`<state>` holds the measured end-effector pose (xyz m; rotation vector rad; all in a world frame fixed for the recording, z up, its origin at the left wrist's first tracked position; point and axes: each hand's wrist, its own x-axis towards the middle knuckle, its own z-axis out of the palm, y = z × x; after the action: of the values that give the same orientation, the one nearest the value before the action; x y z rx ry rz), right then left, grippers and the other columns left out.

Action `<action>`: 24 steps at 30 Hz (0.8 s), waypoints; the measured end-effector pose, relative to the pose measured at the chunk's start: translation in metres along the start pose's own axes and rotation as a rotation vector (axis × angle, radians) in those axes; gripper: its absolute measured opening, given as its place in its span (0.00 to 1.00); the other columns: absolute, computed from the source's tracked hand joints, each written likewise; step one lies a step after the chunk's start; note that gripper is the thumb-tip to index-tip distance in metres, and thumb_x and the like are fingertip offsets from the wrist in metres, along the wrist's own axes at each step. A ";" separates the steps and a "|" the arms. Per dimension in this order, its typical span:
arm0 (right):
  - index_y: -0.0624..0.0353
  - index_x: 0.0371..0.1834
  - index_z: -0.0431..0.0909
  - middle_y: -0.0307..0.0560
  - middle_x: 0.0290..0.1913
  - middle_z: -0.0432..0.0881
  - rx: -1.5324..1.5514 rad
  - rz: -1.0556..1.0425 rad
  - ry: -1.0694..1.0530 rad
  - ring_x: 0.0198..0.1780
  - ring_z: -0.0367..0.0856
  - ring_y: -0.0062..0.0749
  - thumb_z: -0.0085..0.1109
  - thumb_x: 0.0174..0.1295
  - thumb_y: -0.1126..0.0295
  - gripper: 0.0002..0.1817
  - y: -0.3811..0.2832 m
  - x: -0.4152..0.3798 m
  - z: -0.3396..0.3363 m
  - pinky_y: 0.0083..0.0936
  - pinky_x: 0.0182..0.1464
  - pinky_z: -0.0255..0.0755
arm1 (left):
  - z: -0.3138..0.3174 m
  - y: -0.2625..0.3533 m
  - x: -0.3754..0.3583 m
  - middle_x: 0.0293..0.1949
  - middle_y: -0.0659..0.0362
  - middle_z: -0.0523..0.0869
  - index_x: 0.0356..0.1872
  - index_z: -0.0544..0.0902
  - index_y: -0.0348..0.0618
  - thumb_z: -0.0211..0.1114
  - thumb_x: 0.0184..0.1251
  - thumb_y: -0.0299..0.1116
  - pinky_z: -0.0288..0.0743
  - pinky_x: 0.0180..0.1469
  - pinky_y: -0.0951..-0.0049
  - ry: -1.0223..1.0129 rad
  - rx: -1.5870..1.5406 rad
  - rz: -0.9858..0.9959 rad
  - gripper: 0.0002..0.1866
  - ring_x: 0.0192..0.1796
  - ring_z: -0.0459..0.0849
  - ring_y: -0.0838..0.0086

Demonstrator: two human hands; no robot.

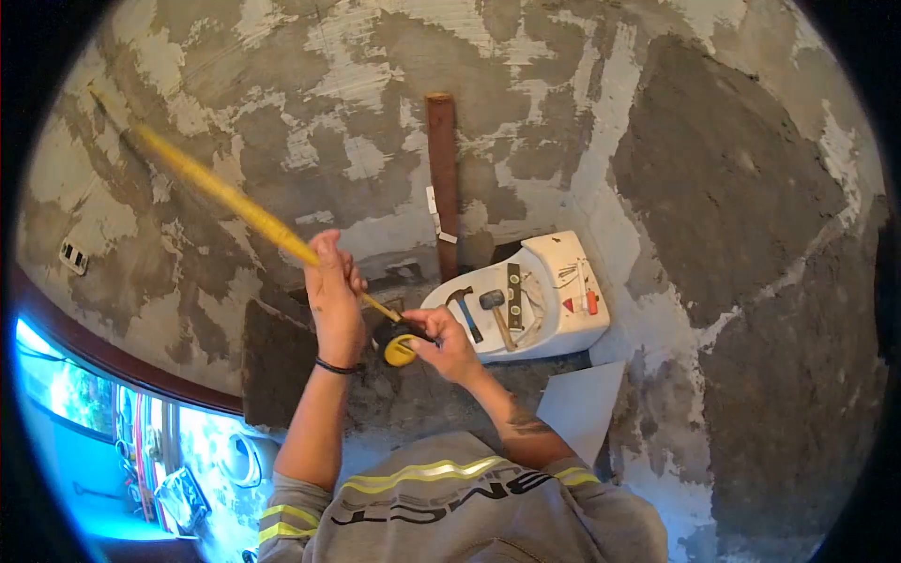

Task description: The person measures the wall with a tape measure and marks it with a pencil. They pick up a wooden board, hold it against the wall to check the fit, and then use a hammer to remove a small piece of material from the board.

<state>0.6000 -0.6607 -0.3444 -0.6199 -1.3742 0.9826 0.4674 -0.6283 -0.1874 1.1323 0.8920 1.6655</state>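
Observation:
My right hand (449, 349) is closed around the black and yellow case of a tape measure (399, 351), held in front of my chest. From the case the yellow blade (221, 197) runs out at a slant, up and to the left, blurred along part of its length. Its far end reaches the patchy plastered wall (366, 84) at the upper left. Partway along the blade, a short way from the case, my left hand (331, 293) grips it between thumb and fingers. That wrist wears a dark bracelet (338, 367).
A white toilet (582, 330) stands ahead to the right, bearing a claw hammer (466, 312), a mallet (497, 314) and a spirit level (514, 296). Behind it a brown board (441, 178) leans upright. A pale panel (580, 403) lies right; a bright opening (141, 450) is lower left.

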 end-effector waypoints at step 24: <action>0.60 0.51 0.72 0.47 0.39 0.81 0.797 0.914 0.298 0.41 0.82 0.39 0.46 0.68 0.53 0.21 -0.023 -0.108 -0.034 0.31 0.31 0.74 | 0.016 -0.131 -0.071 0.24 0.66 0.73 0.49 0.68 0.48 0.51 0.76 0.43 0.65 0.19 0.82 0.097 -0.250 -0.242 0.12 0.18 0.69 0.83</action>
<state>0.6468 -0.7586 -0.3853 -0.7295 -0.2986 1.9263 0.5308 -0.6506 -0.3208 0.7495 0.8194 1.5893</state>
